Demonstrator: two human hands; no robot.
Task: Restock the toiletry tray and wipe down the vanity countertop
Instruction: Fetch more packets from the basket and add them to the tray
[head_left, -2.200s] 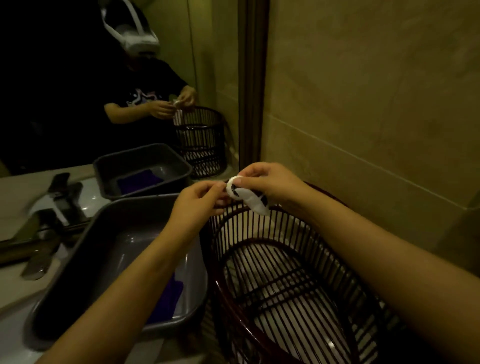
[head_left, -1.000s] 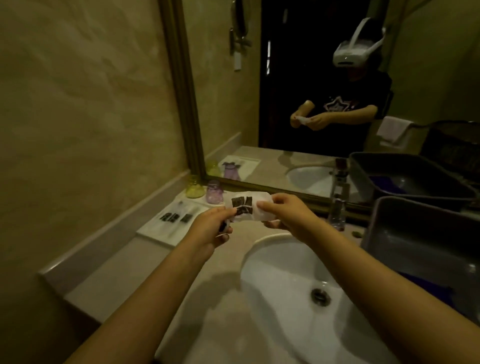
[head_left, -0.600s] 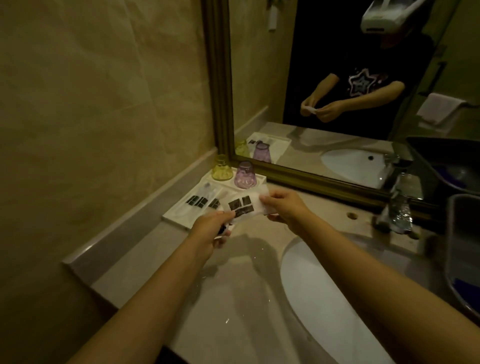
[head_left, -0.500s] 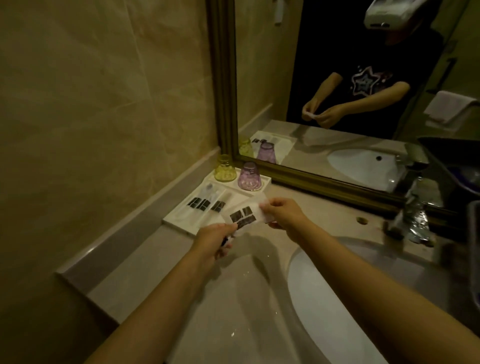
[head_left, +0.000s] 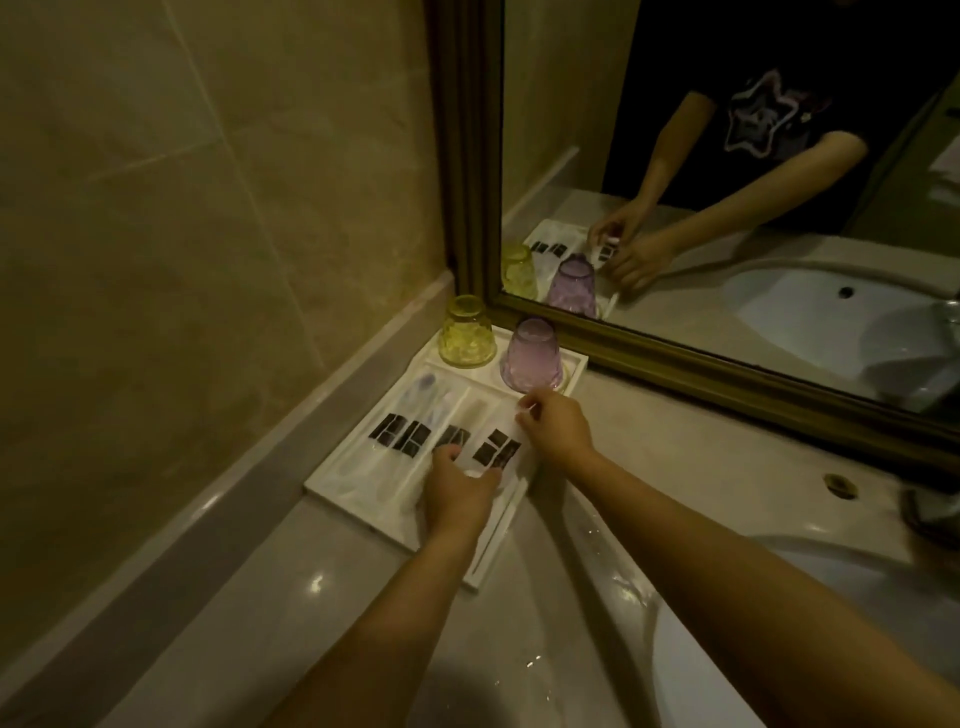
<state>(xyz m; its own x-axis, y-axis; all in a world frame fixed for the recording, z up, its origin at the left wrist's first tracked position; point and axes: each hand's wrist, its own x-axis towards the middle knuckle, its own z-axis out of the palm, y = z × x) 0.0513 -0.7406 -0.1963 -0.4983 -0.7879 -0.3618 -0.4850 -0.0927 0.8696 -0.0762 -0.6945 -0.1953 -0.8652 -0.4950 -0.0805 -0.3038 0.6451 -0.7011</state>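
Head view: I've lowered the packet into the tray; left hand and right hand fingers still pinch its ends, restocking nearly done.

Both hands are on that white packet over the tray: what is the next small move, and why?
Probably let go and draw both hands back. The packet already lies in the rightmost slot of the tray, beside the other packets; the left hand and right hand just pinch its ends.

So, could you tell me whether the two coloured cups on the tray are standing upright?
No, the yellow cup and purple cup both sit upside down.
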